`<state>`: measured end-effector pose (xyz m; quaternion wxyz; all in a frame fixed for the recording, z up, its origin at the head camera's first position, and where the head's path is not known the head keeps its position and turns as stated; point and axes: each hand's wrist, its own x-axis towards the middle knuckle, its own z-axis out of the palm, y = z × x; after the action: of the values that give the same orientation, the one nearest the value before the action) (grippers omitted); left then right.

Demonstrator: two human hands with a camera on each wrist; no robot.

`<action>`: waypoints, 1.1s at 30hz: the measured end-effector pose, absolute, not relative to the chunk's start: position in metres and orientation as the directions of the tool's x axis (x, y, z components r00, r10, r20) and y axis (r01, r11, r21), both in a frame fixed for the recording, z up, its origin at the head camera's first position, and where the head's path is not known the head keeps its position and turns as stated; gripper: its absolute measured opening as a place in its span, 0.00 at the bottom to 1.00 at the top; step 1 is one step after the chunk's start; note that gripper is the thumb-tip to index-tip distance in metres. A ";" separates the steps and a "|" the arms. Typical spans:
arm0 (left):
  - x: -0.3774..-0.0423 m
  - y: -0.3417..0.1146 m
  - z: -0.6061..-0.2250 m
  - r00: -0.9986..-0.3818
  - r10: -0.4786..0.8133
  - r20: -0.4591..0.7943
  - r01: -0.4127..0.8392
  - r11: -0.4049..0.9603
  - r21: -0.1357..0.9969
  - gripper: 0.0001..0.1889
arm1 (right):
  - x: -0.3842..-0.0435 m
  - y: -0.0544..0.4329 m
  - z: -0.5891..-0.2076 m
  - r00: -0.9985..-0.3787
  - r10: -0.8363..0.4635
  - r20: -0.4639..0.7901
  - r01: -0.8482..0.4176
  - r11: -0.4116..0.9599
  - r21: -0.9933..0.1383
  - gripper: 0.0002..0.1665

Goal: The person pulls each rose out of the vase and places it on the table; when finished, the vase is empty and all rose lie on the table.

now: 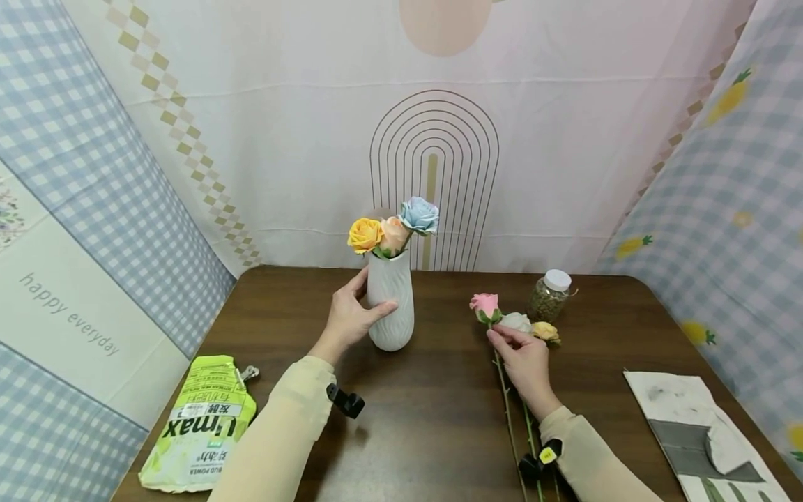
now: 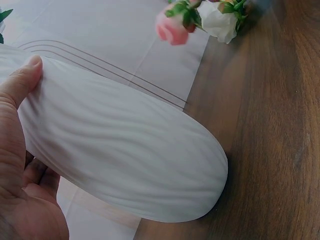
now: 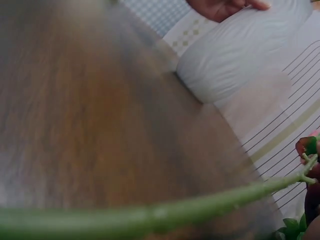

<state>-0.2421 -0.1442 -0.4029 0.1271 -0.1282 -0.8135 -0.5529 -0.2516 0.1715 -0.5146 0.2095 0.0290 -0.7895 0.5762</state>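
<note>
"Where is the white vase [image 1: 399, 287]?"
"Upright on the bench [image 1: 433, 425], gripped by the left hand [image 1: 351, 315], seemingly for steadiness."
"And the right hand [image 1: 527, 361]?"
"Pinching the pink rose [image 1: 484, 305] just below its bloom, probably for control."

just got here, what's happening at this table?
A person's left hand grips an upright white vase holding yellow, peach and blue roses. Their right hand pinches a pink rose by the stem, just below its bloom. A white flower and a pale yellow flower are beside that hand, near a white-lidded jar. The pink rose isn't in the vase yet.
</note>
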 end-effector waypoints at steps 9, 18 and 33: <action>-0.243 -0.144 -0.404 -0.935 0.063 0.349 0.348 0.359 0.866 0.42 | -0.254 0.175 -0.522 -0.933 0.068 0.352 -0.251 0.578 -0.777 0.08; -0.243 -0.144 -0.405 -0.933 0.062 0.353 0.351 0.359 0.865 0.42 | -0.251 0.176 -0.520 -0.947 -0.001 0.321 -0.238 0.673 -0.700 0.06; -0.256 -0.148 -0.423 -0.937 0.058 0.345 0.341 0.364 0.867 0.43 | -0.250 0.178 -0.522 -0.934 -0.035 0.356 -0.272 0.716 -0.643 0.04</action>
<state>-0.2564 -0.1477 -0.4225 0.1285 -0.1225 -0.8158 -0.5505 -0.2504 0.1778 -0.5223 0.1614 0.0841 -0.9120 0.3676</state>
